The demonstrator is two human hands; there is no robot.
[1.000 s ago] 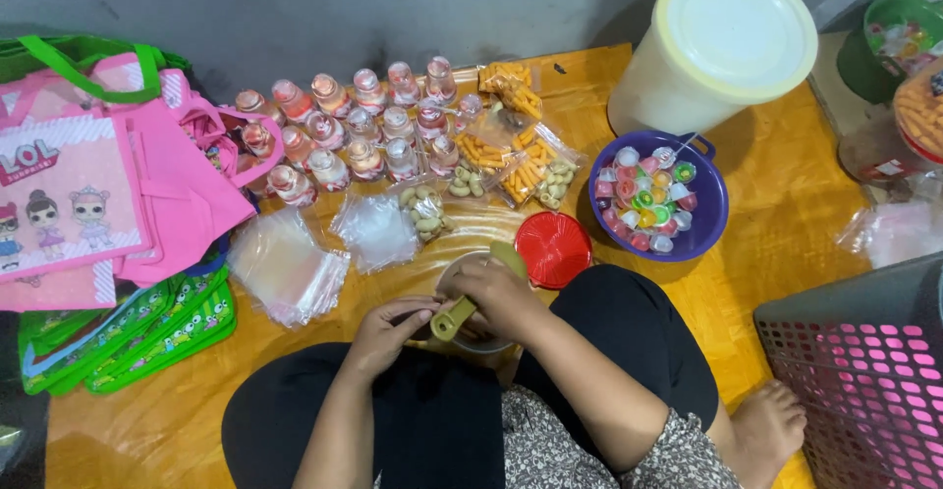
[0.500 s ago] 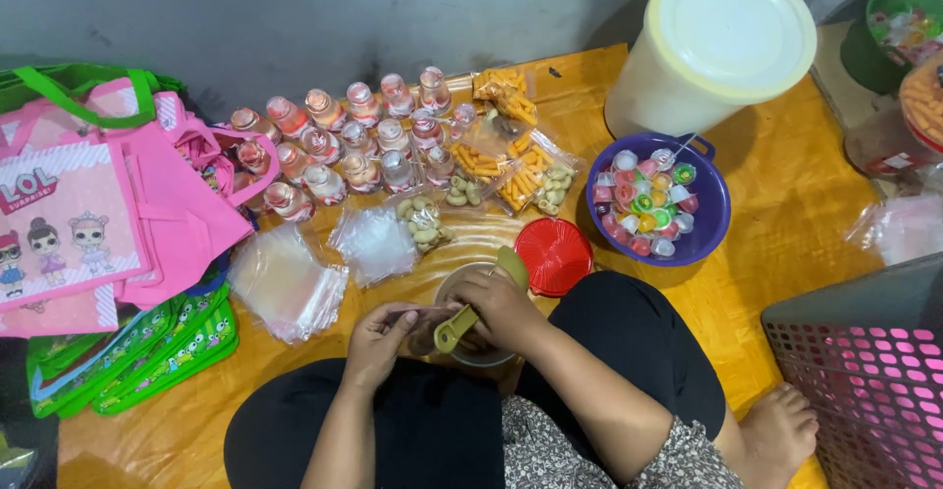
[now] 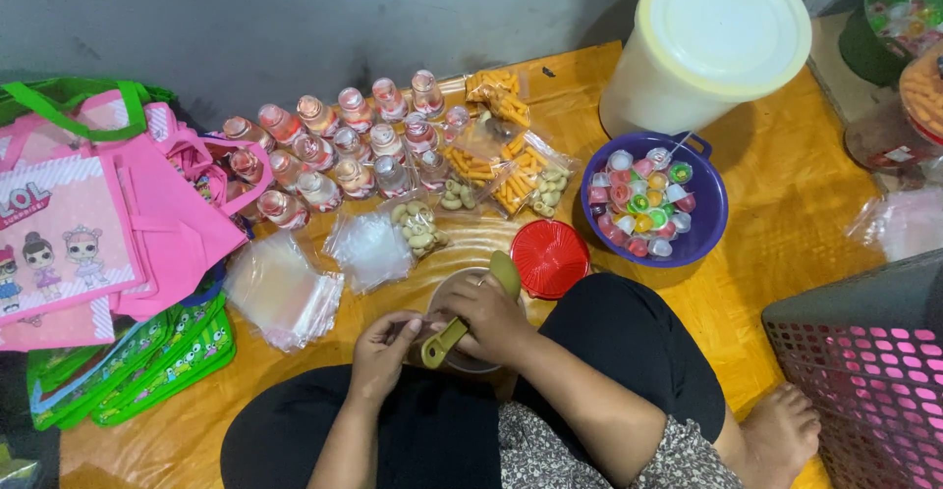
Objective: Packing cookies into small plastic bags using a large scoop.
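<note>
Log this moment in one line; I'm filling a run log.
left hand: beside jar | right hand: holds olive scoop over jar | red lid: on floor

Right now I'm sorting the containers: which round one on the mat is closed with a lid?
The big cream bucket at the back; its lid is on, while the purple bowl of sweets stands open.

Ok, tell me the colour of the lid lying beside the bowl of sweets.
Red; the lid shows in the head view, left of the purple bowl.
</note>
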